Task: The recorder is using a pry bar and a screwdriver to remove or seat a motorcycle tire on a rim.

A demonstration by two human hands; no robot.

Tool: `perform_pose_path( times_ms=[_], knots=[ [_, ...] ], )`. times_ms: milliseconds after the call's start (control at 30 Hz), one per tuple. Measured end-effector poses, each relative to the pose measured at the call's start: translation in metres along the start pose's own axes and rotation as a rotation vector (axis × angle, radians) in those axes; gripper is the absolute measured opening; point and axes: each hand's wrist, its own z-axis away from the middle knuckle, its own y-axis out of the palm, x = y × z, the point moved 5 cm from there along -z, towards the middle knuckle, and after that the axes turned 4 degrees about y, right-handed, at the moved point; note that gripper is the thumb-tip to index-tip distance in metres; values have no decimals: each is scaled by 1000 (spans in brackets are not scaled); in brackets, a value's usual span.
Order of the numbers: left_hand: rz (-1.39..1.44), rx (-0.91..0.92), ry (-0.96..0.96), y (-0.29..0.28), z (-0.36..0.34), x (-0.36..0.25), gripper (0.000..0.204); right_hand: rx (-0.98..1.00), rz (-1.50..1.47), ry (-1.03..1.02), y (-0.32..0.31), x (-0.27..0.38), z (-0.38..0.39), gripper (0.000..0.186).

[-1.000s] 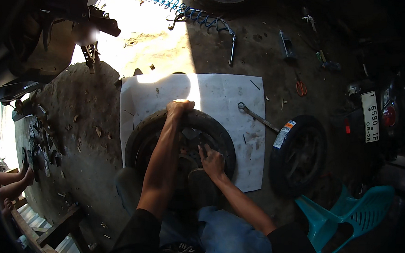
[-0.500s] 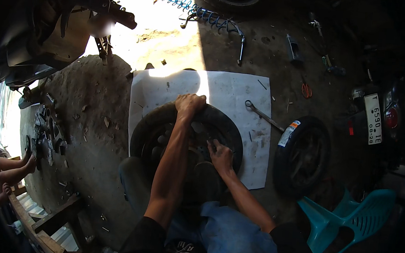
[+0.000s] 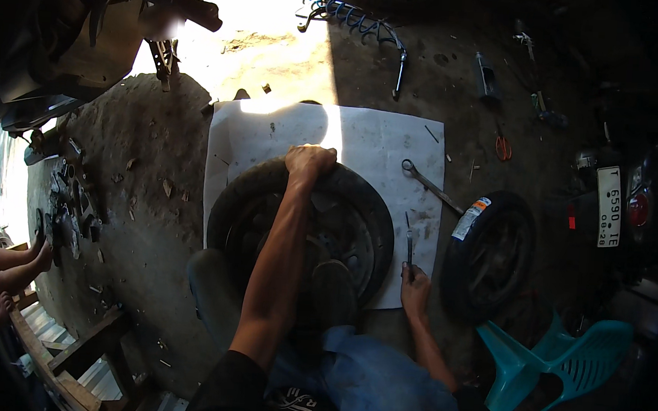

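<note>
My left hand [image 3: 310, 161] grips the top of a motorcycle tyre on its wheel [image 3: 370, 212], which rests on a stained white sheet [image 3: 371, 133] between my legs, its lower part hidden by my foot [image 3: 332, 281] and left arm. To the right of the wheel, my right hand [image 3: 415, 290] is closed on the lower end of a slim metal tool [image 3: 410, 240], which points forward over the sheet. A combination wrench [image 3: 428, 185] lies across the sheet's right edge. Beside the sheet lies a second wheel with a labelled tyre [image 3: 494, 283].
A teal plastic chair [image 3: 584, 349] is at right, near a parked motorbike [image 3: 638, 194]. Motorbike bodywork [image 3: 74, 62] fills the upper left. A coiled hose [image 3: 348, 11], bottle [image 3: 484, 76] and orange-handled scissors [image 3: 503, 147] lie ahead. Another person's legs [image 3: 15, 280] show at a wooden bench [image 3: 87, 349].
My right hand has moved from inside the wheel out to its right, where the long tool in it now shows clearly. My left hand stays on the tyre's top.
</note>
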Motion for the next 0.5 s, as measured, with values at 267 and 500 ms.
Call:
perform_pose_path(
  times_ms=[267,500],
  knots=[
    [26,28,-79,4,-5,2,50,65,-259,-152,36,107,-22,33],
    [-3,73,-49,4,-8,6,55,688,-1260,489,152,173,-58,43]
  ],
)
